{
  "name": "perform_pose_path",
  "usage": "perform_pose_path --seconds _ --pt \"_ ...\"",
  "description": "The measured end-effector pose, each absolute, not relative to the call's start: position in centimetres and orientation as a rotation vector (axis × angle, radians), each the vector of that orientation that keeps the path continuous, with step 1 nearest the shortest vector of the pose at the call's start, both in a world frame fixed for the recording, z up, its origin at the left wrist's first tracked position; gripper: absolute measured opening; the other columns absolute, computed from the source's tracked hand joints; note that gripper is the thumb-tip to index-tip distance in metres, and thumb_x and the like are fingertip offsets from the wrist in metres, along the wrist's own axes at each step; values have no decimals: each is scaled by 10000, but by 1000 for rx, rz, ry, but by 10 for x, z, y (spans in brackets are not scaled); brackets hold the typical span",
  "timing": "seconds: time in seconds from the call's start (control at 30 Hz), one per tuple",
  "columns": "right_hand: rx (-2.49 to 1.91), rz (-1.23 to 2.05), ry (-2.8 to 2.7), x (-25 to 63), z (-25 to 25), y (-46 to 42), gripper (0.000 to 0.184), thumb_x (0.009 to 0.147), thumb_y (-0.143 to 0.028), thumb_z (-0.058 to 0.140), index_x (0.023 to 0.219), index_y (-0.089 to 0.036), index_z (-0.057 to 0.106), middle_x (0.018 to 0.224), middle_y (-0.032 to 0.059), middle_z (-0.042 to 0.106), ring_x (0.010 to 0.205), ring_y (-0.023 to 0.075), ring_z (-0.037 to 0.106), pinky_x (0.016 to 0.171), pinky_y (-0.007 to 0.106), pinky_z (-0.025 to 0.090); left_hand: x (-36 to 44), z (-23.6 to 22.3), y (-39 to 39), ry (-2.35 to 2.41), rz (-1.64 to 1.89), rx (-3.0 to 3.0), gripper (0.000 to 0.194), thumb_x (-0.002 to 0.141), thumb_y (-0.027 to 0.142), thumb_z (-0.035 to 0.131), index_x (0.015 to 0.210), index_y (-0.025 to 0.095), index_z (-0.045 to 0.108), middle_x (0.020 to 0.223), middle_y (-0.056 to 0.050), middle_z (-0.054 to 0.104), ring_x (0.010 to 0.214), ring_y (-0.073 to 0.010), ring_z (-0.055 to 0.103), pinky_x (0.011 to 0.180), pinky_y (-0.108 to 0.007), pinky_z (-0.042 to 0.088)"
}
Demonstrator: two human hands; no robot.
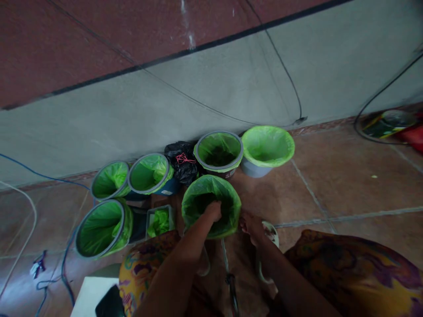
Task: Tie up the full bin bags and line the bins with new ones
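Observation:
A trash bin (235, 229) stands between my feet, lined with a light green plastic bag (194, 193) folded over its rim. My left hand (214, 211) reaches down inside this lined bin; its fingers are hidden from view. At the bin's right side, just under the rim, is my right hand (251, 223). Its fingers are curled against the edge of the green bag, partly in shadow.
Two lined bins (218, 167) (257, 169) stand by the wall. Black bag (185, 163) with pink string lies beside them. Left are more lined bins (124, 218) and a small container (172, 218) holding green plastic. Cables (68, 264) cross the floor; a phone (110, 301) lies lower left.

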State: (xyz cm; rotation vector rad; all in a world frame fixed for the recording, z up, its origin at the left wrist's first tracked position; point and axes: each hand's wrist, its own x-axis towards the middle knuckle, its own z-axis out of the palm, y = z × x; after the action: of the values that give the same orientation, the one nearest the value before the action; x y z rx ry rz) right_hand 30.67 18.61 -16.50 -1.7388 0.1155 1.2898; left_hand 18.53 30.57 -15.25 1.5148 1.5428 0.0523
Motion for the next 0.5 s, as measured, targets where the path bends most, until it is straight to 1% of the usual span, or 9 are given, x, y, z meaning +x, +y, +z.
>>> perform_pose_path --seconds 0.03,0.1,0.17,0.23,0.27,0.37,0.43,0.5 --pt "-1738 1293 127 306 -163 182 88 781 -260 591 726 -194 606 603 -27 587 522 106 526 504 222 392 183 -148 311 1478 18 1588 122 763 61 683 851 135 722 985 -97 732 1021 -217 633 962 -275 448" --pt "-1700 1333 142 301 -160 173 121 799 -286 591 723 -193 602 627 -25 593 547 108 542 524 225 402 174 -139 313 1328 -70 1715 86 816 152 648 825 150 733 920 -76 738 921 -201 646 899 -272 470" --pt "-1599 1411 177 290 -159 163 159 813 -331 586 742 -192 614 663 -12 617 576 115 563 550 234 415 163 -133 303 1180 -168 1780 204 870 273 598 786 153 740 823 -61 730 789 -189 643 785 -269 486" --pt "-1472 1473 240 278 -159 155 199 807 -386 594 787 -193 636 724 8 655 622 131 597 579 248 427 156 -133 286 1091 -230 1797 282 892 331 564 781 149 748 773 -50 720 722 -177 629 701 -258 470" --pt "-1418 1488 275 273 -160 152 222 792 -412 611 805 -193 642 751 16 669 647 141 611 594 256 431 154 -135 277 1079 -237 1808 278 890 328 565 796 146 753 775 -46 721 719 -171 627 683 -251 460" --pt "-1335 1500 321 265 -162 147 307 699 -475 691 806 -189 650 767 26 684 697 163 628 649 285 440 154 -145 257 1206 -149 1807 178 839 262 632 839 140 762 800 -34 728 743 -153 630 685 -231 444" --pt "-1328 1500 305 266 -163 145 349 625 -485 740 785 -189 650 752 23 683 716 169 627 680 297 439 157 -151 251 1306 -78 1786 137 810 234 665 831 138 760 792 -30 725 744 -147 628 690 -230 444" --pt "-1328 1490 255 270 -165 144 370 570 -478 773 769 -194 643 746 17 684 732 172 629 694 301 440 159 -153 250 1356 -43 1774 125 813 218 660 800 136 753 767 -29 717 731 -143 622 685 -232 442"
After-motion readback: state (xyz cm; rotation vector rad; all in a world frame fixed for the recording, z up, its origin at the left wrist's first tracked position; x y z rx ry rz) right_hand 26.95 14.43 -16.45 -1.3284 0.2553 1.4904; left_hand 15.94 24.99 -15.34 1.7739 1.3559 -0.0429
